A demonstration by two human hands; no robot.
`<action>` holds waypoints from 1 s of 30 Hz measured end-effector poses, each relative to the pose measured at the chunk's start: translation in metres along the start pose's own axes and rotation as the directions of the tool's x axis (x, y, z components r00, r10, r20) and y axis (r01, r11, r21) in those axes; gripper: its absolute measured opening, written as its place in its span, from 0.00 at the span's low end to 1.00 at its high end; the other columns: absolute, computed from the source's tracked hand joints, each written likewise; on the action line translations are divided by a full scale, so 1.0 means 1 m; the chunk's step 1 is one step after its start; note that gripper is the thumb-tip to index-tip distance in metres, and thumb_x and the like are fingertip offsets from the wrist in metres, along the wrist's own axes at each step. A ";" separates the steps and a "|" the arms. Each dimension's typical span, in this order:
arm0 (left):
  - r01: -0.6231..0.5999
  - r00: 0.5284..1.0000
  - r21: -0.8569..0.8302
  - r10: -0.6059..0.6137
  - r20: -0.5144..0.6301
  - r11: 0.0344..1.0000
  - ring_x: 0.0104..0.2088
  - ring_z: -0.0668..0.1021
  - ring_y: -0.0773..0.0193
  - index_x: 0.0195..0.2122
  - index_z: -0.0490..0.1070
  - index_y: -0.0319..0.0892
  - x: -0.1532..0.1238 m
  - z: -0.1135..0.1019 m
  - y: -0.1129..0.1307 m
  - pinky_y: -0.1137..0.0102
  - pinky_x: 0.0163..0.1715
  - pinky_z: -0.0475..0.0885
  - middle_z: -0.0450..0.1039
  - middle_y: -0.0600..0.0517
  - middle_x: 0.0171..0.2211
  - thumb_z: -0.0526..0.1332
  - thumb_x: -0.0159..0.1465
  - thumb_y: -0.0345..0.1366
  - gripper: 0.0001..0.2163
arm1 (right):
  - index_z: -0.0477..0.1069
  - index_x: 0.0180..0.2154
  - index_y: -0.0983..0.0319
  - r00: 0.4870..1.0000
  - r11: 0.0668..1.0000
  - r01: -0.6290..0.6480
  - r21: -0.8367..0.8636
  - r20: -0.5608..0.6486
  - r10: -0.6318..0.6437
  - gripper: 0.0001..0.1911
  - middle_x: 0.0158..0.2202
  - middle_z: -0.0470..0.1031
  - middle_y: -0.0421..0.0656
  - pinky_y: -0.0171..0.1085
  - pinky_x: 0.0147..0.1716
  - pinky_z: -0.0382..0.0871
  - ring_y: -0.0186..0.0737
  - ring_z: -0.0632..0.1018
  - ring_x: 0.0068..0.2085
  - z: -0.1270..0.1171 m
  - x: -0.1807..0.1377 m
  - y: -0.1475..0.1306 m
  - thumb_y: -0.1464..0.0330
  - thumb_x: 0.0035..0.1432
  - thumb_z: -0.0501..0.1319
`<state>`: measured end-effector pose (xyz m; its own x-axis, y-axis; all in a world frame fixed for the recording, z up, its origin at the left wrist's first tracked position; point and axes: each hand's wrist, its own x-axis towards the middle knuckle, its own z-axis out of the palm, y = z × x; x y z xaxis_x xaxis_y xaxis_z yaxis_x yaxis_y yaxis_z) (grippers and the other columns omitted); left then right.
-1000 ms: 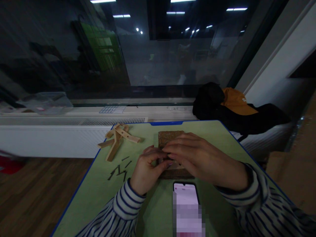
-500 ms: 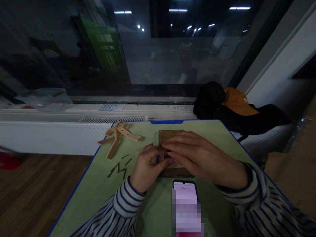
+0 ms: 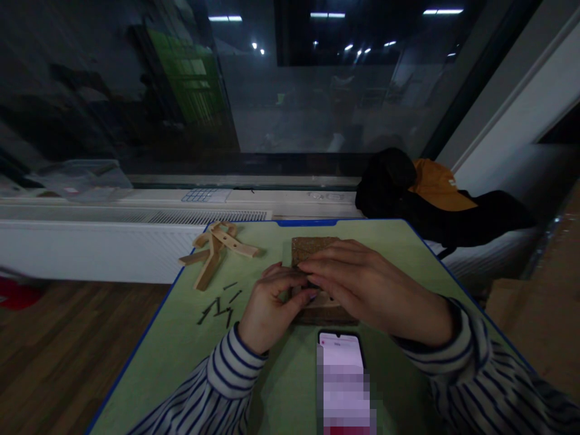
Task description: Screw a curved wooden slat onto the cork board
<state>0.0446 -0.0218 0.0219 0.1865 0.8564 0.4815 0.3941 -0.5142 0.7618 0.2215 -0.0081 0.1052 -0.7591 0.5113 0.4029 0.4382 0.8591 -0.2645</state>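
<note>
Both hands, the left hand (image 3: 270, 307) and the right hand (image 3: 369, 281), keep almost the same pose over the brown block (image 3: 312, 243) as half a second ago; the scene sits slightly higher in view. Around them on the green table (image 3: 167, 368), a loose group of dark fasteners (image 3: 235, 296) lies left of the left hand, with pale wooden parts (image 3: 209, 266) beyond. The phone (image 3: 339, 350) lies just in front of the block, which is near the table's middle, partly covered by the hands. On it rests a light wooden piece (image 3: 321, 300). The left thumb and forefinger curl close together at this piece; the right fingers stretch over it, hiding the contact. I cannot tell what either hand grips.
</note>
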 end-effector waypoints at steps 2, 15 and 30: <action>-0.015 1.000 0.009 0.015 0.003 1.000 0.39 0.77 0.58 0.31 0.76 0.42 0.000 0.000 0.000 0.57 0.48 0.64 0.78 0.48 0.34 0.65 0.55 0.31 0.02 | 0.69 0.46 0.64 1.000 1.000 -0.005 -0.005 0.000 0.005 0.12 0.42 0.74 0.46 0.42 0.48 0.63 0.39 0.71 0.44 0.000 0.000 0.000 0.73 0.60 0.54; 0.016 0.999 0.049 -0.014 -0.041 0.999 0.37 0.76 0.58 0.30 0.74 0.43 0.000 0.000 0.004 0.55 0.49 0.63 0.77 0.51 0.30 0.64 0.55 0.30 0.03 | 0.68 0.47 0.62 0.999 0.999 -0.038 0.017 -0.018 0.038 0.13 0.47 0.72 0.46 0.43 0.51 0.61 0.40 0.70 0.49 0.000 0.000 -0.003 0.71 0.60 0.55; -0.056 0.995 0.047 0.052 0.085 0.997 0.40 0.75 0.58 0.36 0.75 0.45 0.001 -0.005 0.001 0.56 0.50 0.61 0.77 0.50 0.36 0.62 0.58 0.31 0.05 | 0.70 0.42 0.63 0.999 0.999 -0.035 0.001 -0.010 0.035 0.09 0.42 0.74 0.44 0.41 0.48 0.61 0.39 0.71 0.45 0.000 0.001 -0.002 0.71 0.61 0.55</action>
<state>0.0411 -0.0213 0.0252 0.2825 0.8294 0.4820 0.4253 -0.5587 0.7121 0.2204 -0.0092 0.1061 -0.7386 0.5410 0.4022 0.4639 0.8408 -0.2791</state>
